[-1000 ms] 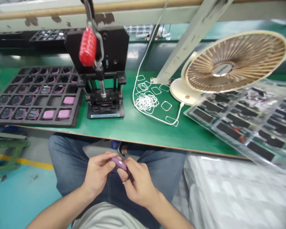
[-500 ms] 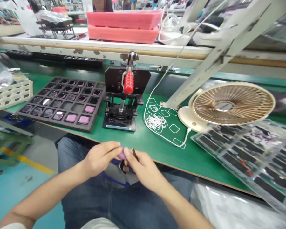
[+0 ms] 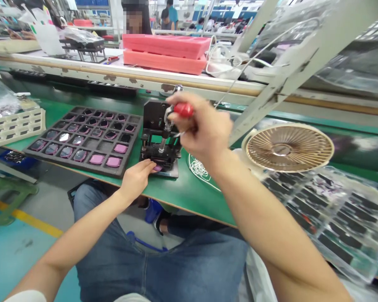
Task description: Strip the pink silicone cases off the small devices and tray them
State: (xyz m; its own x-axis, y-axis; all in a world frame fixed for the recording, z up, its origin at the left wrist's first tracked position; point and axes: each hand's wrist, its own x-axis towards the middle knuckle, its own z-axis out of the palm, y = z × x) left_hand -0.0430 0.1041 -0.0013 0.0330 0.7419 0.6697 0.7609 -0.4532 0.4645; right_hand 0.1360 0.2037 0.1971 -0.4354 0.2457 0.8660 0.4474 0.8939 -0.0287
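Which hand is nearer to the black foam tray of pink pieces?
Left: the left hand sits beside the foam tray, at the hand press base; the right hand, gripping the red handle, is farther, beyond the press.

No words, numbers or brands can be read. A white bag at the far left of the far bench shows coloured marks, but they are too small and blurred to tell whether they are print.
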